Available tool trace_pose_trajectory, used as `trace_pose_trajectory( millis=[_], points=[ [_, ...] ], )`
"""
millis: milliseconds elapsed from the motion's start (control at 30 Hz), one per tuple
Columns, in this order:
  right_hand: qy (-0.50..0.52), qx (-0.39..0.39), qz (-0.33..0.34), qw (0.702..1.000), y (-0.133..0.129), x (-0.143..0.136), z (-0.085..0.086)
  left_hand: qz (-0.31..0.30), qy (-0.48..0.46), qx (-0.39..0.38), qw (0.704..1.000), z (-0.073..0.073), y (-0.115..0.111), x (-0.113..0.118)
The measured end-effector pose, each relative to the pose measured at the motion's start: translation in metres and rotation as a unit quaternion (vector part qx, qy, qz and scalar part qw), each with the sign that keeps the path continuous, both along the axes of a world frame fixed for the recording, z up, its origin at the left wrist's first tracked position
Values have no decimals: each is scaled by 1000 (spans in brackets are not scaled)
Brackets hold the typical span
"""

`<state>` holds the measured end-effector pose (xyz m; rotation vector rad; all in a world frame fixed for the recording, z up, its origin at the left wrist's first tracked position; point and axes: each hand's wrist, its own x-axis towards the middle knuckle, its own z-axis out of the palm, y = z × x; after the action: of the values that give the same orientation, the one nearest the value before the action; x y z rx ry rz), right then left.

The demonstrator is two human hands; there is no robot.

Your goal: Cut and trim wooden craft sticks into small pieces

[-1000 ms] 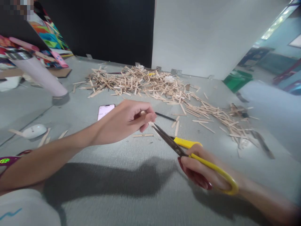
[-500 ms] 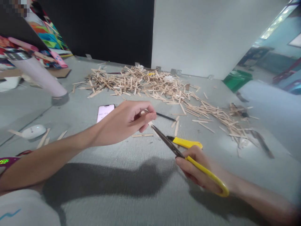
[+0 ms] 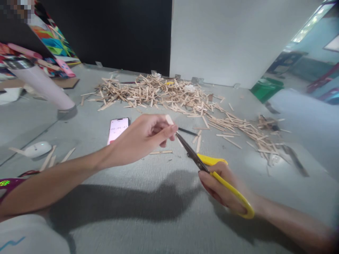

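Between the thumb and fingers of my left hand (image 3: 153, 132) is a small pale wooden stick (image 3: 168, 120), its upper end poking out above the fingertips. My right hand (image 3: 225, 187) is wrapped round the yellow handles of a pair of scissors (image 3: 196, 157). The blade tips point up and left and reach my left fingertips. Behind the scissors lies a yellow cutter (image 3: 212, 159), partly covered by my right hand. A thin black rod (image 3: 187, 131) lies just beyond my left fingertips, and one loose stick (image 3: 161, 152) lies below that hand.
A wide heap of wooden sticks (image 3: 150, 91) spreads across the back of the grey table (image 3: 127, 208) and down its right side. A phone (image 3: 118, 128) showing a timer, a white mouse (image 3: 38, 149) and a pale bottle (image 3: 45, 86) are at left. A green bin (image 3: 267, 88) stands back right.
The stick now shows more above my left fingertips. The scissors' tips have moved slightly up and right, close against those fingertips, and my left hand has shifted slightly right.
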<state>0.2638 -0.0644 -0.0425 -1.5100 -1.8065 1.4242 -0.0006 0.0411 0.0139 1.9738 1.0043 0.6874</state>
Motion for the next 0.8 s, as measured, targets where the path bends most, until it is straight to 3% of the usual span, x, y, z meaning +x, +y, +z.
trace_pose_trajectory(
  millis=[300, 533, 800],
  points=[
    [26, 8, -18, 999, -3, -2, 1, -2, -48, 34, 998, -11, -9, 10],
    [57, -48, -19, 997, -5, -2, 10, -26, -14, 76, 997, -11, -4, 4],
    [134, -169, -14, 976, -4, 8, 4, -58, 19, 117, 991, -12, 7, 3]
  ],
)
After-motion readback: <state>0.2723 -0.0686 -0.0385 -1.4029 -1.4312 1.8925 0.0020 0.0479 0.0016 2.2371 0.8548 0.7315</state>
